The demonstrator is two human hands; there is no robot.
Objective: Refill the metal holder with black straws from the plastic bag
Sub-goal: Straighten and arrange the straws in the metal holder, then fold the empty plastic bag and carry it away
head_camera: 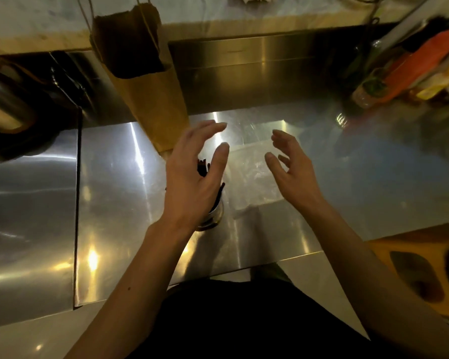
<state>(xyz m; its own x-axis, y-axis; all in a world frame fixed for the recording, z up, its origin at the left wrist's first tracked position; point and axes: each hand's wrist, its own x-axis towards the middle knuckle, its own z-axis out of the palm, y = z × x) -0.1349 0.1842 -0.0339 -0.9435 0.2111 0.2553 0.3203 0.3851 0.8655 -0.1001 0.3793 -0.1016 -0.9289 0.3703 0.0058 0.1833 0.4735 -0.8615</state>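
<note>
A shiny round metal holder stood upright on the steel counter, black straws sticking up out of its top, and the clear, crinkled plastic bag lay flat just beside it on the right.

Metal holder stands mid-counter, straws in it, person's left hand over it. Plastic bag flat just right of holder, under right hand. Paper bag behind holder. Bottles back right.

bare forearms; black clothing on torso.
</note>
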